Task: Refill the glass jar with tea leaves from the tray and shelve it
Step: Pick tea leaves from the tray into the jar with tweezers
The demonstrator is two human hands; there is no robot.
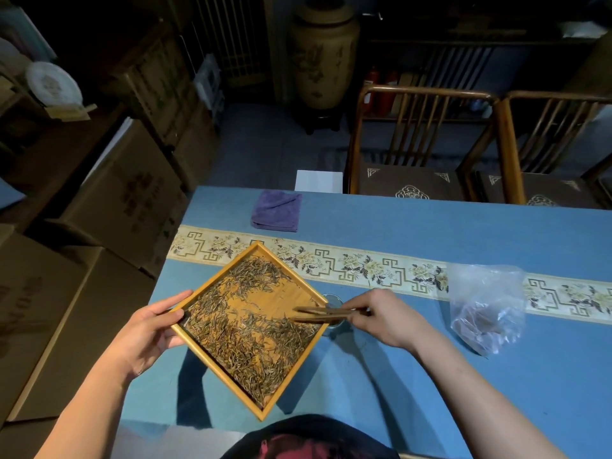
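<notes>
Holding the wooden tray (265, 303) by its corner at nine o'clock, the left hand (150, 336) had its thumb over the rim and its fingers underneath. The tray was turned like a diamond and looked lifted off the blue table (430, 376), judging by the dark shadow under it. The right hand (384, 318) pinched a pair of wooden tongs (323, 314) that reached in over the tray's corner at three o'clock. The tips of the tongs were close together, right beside some tea leaves (241, 339).

Lots of tea leaves lay in the tray, with a bare patch in the middle. The glass jar (332, 303) stood on the table just at that three o'clock corner, mostly hidden behind the tray and the tongs. Only part of its round rim showed, so I could not tell how full it was.

It seemed the corner was kept over the jar so it worked like a spout, and the tongs were there to push the leaves toward it. The jar still needed filling, and no shelving had happened yet.

At one o'clock from the jar, well apart, sat a clear plastic bag (486, 306). A folded purple cloth (276, 210) lay near the far edge at twelve o'clock.
</notes>
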